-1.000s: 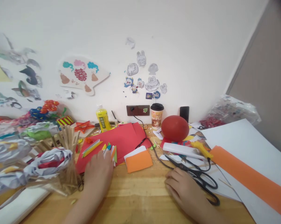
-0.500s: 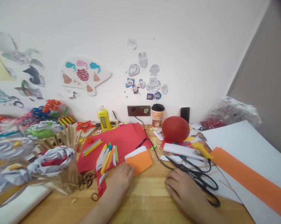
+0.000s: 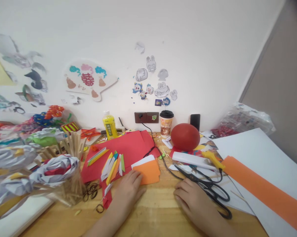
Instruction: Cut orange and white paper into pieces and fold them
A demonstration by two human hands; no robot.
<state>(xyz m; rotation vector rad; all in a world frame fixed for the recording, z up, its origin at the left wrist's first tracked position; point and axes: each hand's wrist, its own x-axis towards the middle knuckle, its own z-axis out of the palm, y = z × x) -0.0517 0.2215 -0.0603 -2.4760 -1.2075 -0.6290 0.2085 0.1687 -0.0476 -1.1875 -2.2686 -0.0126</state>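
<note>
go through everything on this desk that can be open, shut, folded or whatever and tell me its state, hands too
Scissors: blades shut, lying flat.
Cup: upright, lid on.
Bottle: upright, capped.
Orange paper: folded, flat on desk.
Balloon: inflated.
Left hand: open, fingertips on orange paper.
Right hand: open, flat on desk beside scissors.

A matt orange paper card (image 3: 148,172) at lower centre is touched by the left hand (image 3: 128,192), on a smooth, pale wooden table (image 3: 153,210). Black plastic handles and dull metal blades are seen on the scissors (image 3: 207,189) by the right hand (image 3: 195,202).
</note>
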